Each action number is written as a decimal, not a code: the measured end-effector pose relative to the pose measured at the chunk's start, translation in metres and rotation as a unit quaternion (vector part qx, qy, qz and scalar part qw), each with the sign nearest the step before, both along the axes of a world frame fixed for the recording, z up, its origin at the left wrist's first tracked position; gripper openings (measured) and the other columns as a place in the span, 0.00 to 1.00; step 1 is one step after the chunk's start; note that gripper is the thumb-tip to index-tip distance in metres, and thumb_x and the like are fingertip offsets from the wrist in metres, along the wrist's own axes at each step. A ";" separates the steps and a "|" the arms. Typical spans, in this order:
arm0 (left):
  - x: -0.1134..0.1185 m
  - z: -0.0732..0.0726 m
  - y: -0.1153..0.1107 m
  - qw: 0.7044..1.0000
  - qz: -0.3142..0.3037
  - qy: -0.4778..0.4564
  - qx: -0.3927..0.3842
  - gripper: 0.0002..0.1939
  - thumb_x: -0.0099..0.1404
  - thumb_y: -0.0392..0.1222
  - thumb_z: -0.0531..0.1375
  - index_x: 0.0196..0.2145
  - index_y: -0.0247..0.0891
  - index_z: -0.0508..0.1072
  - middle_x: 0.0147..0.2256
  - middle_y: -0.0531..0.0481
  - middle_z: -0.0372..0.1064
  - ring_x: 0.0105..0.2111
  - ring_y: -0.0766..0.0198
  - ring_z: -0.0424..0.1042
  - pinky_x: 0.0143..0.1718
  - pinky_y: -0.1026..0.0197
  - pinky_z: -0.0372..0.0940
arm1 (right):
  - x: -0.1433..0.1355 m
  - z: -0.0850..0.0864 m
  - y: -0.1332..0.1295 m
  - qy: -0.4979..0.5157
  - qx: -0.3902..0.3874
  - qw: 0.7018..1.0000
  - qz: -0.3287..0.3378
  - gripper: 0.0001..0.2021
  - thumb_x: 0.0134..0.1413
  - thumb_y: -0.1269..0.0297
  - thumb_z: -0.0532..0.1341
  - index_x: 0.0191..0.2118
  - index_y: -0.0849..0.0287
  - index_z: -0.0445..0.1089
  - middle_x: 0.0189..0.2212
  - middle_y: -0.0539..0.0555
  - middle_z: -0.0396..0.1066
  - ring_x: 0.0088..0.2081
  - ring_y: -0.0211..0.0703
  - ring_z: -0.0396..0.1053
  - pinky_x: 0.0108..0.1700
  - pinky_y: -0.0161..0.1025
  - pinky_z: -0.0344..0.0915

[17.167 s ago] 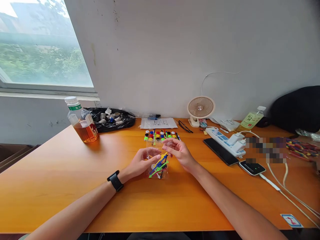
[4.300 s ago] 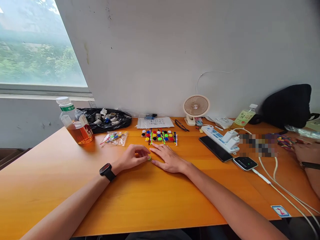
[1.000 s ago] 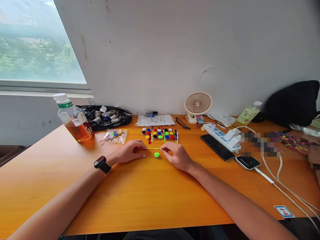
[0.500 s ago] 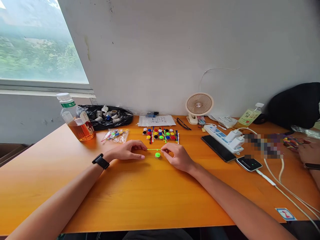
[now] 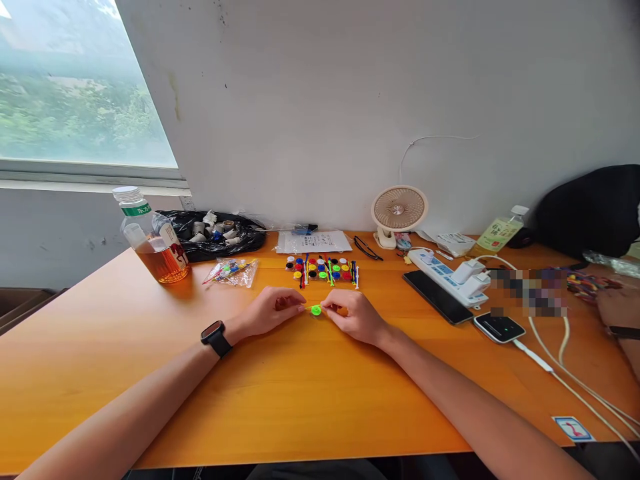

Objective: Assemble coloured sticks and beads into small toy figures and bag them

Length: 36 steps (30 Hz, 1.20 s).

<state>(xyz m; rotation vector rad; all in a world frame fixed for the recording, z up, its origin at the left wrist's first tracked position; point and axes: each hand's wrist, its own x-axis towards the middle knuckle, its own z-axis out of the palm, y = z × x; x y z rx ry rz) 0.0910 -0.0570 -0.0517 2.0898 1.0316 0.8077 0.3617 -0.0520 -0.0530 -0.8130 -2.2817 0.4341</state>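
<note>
A thin yellow-green plastic stick [image 5: 314,307] runs level between my two hands, just above and behind a small bright green round piece [image 5: 315,311] with a clear base on the table. My right hand [image 5: 357,317] pinches the stick's right end between thumb and fingertips. At its left end, the thumb and forefinger of my left hand [image 5: 270,312] close on it, with the wrist in a black watch. Beyond the hands, several coloured round pieces [image 5: 325,269] stand in rows, with thin coloured sticks among them. Whether the stick touches the green piece, I cannot tell.
A clear bag of coloured parts [image 5: 233,272] and a bottle of amber drink [image 5: 163,257] stand left. Rightward are a fan [image 5: 399,208], a phone [image 5: 435,297], a power strip [image 5: 445,272] and cables. Another person's hand [image 5: 617,307] rests at the far right.
My left hand has moved right and its fingers have closed on the stick's left end. The stick is lower, nearer the green piece. My right hand has barely moved.
</note>
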 end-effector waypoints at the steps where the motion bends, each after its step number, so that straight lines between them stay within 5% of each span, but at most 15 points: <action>1: 0.002 -0.001 -0.001 1.000 0.002 0.005 0.009 0.19 0.74 0.57 0.61 0.43 0.38 0.81 0.33 0.49 0.77 0.29 0.65 0.70 0.32 0.64 0.66 | 0.001 -0.001 0.001 -0.002 -0.003 1.000 0.002 0.06 0.68 0.69 0.62 0.37 0.54 0.75 0.33 0.52 0.78 0.34 0.43 0.73 0.41 0.39 0.67; 8: 0.004 -0.003 -0.004 0.987 -0.028 0.073 0.142 0.15 0.76 0.48 0.61 0.56 0.43 0.79 0.46 0.45 0.79 0.45 0.57 0.76 0.46 0.58 0.70 | 0.004 -0.003 0.007 -0.014 -0.038 0.998 0.043 0.08 0.65 0.74 0.61 0.36 0.55 0.75 0.36 0.53 0.77 0.37 0.44 0.74 0.41 0.39 0.69; 15: 0.014 -0.004 -0.006 0.972 -0.048 0.065 0.220 0.14 0.80 0.43 0.55 0.52 0.42 0.81 0.42 0.45 0.80 0.41 0.58 0.76 0.45 0.58 0.69 | 0.003 -0.005 0.008 0.024 -0.035 0.998 0.051 0.08 0.61 0.77 0.63 0.35 0.56 0.74 0.36 0.53 0.76 0.38 0.44 0.73 0.44 0.39 0.68; 26: 0.018 -0.009 -0.003 0.970 -0.077 0.069 0.222 0.16 0.79 0.40 0.56 0.58 0.45 0.78 0.50 0.44 0.79 0.49 0.57 0.78 0.52 0.57 0.72 | 0.007 -0.011 0.016 0.033 -0.082 0.995 0.041 0.07 0.60 0.75 0.64 0.32 0.57 0.73 0.34 0.52 0.74 0.35 0.42 0.72 0.38 0.36 0.66; 36: 0.013 -0.007 -0.002 0.958 -0.079 0.097 0.258 0.16 0.77 0.35 0.55 0.54 0.42 0.81 0.49 0.46 0.81 0.47 0.56 0.79 0.51 0.55 0.73 | 0.002 -0.014 0.015 0.045 -0.057 0.996 0.045 0.08 0.63 0.75 0.62 0.33 0.57 0.73 0.38 0.53 0.74 0.40 0.44 0.72 0.45 0.39 0.66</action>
